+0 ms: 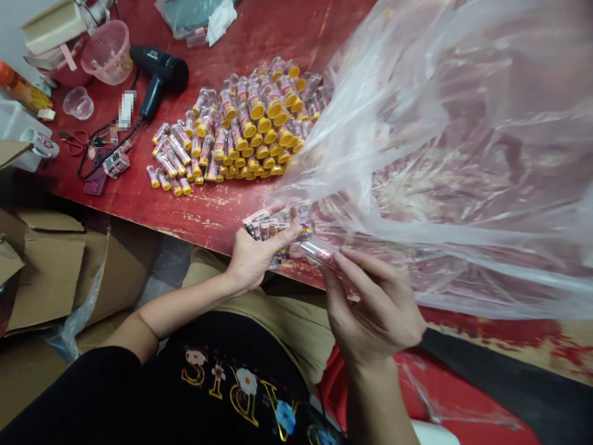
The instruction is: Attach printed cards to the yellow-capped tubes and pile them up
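Near the table's front edge, my left hand [254,254] is closed on several printed clear sleeves [269,228], fanned out with the thumb on top. My right hand [370,303] pinches a small clear tube [317,251] between thumb and fingers, its far end close to the sleeves. Whether the tube touches a sleeve I cannot tell. Beyond the hands lies a heap of clear tubes with yellow caps [250,123] and pink printing. A large clear plastic bag [440,154] spreads over the table to the right, and its edge reaches close to my hands.
On the red table [204,210] at the left lie a dark hair dryer [160,71], red-handled scissors [76,142], a phone [97,179] and a mug [44,145]. A pink basket [109,52] stands behind them. Cardboard boxes [50,266] are below the table's left edge.
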A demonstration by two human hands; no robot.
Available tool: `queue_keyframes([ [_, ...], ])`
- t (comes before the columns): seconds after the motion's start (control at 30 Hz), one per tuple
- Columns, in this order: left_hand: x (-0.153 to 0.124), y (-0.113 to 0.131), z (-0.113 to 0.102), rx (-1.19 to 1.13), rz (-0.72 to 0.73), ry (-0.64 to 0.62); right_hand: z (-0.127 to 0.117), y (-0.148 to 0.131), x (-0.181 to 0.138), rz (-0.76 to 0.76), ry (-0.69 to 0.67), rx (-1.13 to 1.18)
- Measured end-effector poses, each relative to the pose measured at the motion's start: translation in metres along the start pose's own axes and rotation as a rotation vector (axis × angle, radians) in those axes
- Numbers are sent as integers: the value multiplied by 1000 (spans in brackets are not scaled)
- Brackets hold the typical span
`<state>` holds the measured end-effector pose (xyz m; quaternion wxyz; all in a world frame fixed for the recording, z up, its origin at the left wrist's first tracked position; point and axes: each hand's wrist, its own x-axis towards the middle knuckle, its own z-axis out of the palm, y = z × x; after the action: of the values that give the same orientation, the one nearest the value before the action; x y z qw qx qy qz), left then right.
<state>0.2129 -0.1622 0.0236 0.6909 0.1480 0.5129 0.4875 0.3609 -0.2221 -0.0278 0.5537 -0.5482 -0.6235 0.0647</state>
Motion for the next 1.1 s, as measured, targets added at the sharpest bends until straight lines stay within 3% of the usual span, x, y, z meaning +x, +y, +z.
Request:
queue_keyframes([
  [0.13, -2, -5, -1, -6, -6, -18, 5, -3, -7, -96, 72, -36],
  [0.2, -2, -7, -2, -2, -5, -18, 8, -5, -11, -36, 137, 7],
  [0.27, -3, -8, -2, -6, -14, -19, 12, -8, -16, 178, 188, 109],
  [0.37, -3, -6, 0, -15, -3, -37, 18, -12, -23, 614, 209, 347],
  [0.47, -3, -3, 1, -17, -12, -22, 20, -14, -26, 826, 200, 553],
  [0.83, 7, 1, 0, -131, -268, 41, 8, -3, -26, 642, 157, 400],
  [1.1, 9, -1, -1, -154, -283, 31, 12, -8, -18, 473, 142, 389],
])
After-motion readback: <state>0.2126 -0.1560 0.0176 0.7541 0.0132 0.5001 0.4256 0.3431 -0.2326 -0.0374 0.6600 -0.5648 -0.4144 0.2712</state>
